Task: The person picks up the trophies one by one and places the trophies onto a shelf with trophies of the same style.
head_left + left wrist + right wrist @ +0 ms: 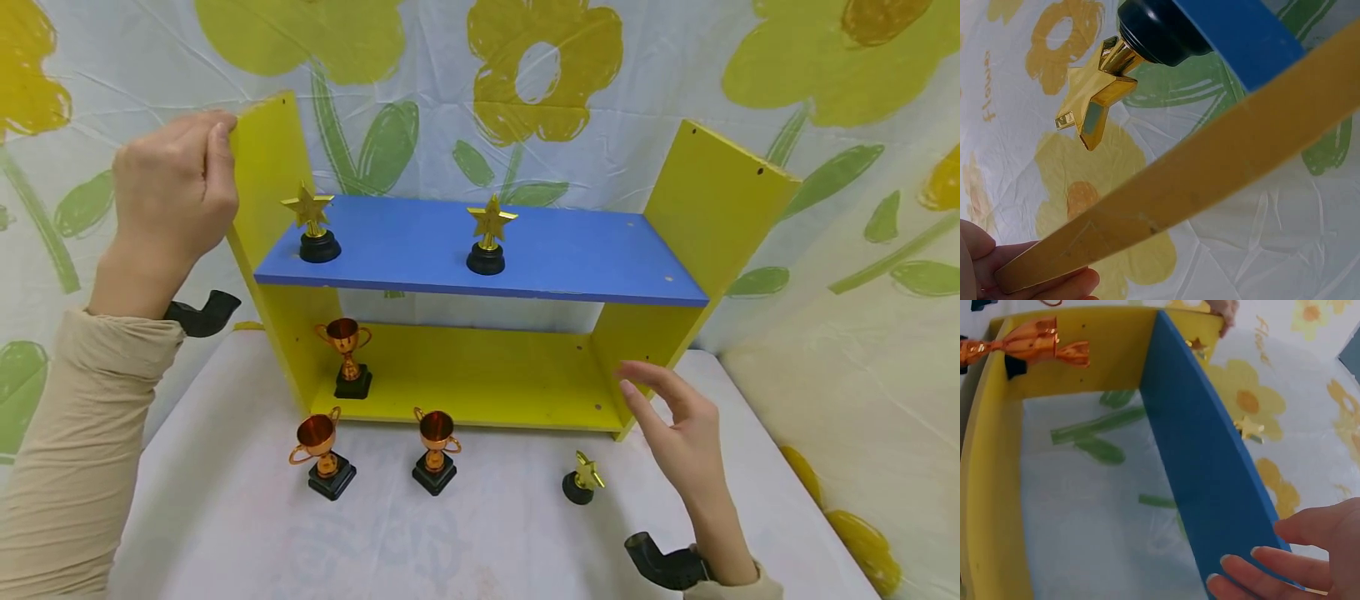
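My left hand [176,183] grips the top of the left yellow side panel [266,167] of a small shelf; in the left wrist view its fingers [1075,286] wrap the panel's edge. Near the shelf's lower right corner my right hand [686,425] hovers with thumb and fingers apart, holding nothing. Two gold star trophies stand on the blue board [577,250]: one star trophy [318,247] at the left end, another star trophy [486,260] near the middle. A third star trophy [579,490], tilted in view, is on the table left of my right hand.
One copper trophy cup [347,337] stands at the left of the yellow lower board [480,375]. In front of the shelf, a copper cup [317,433] and another copper cup [435,429] stand on the white table covering [495,533]. Flower-printed cloth [435,142] hangs behind.
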{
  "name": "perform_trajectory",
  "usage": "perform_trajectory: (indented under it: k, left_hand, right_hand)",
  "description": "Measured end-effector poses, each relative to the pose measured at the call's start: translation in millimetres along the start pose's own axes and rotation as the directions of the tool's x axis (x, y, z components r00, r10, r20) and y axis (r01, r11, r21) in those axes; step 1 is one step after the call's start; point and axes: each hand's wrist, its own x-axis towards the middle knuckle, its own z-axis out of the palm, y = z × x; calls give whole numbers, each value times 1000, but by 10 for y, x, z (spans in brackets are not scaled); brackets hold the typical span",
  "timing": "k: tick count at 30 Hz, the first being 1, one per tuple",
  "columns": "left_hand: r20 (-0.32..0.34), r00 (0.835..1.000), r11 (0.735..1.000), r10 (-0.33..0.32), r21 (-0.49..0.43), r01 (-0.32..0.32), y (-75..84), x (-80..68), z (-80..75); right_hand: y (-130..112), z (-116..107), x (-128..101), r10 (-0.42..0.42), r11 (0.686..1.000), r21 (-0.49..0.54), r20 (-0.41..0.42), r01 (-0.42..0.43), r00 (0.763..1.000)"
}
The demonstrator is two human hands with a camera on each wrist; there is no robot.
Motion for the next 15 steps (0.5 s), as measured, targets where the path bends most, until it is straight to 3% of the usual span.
perform_trajectory:
  k: [6,15]
  left_hand:
    - [5,1000,1000,1,-1,-1,10,2,-1]
    - [2,1000,1000,0,5,0,14,17,-9]
  right_hand:
    - [127,-69,16,22,996,-84,21,-20,1000]
    - [255,-145,29,0,982,-190,107,20,994]
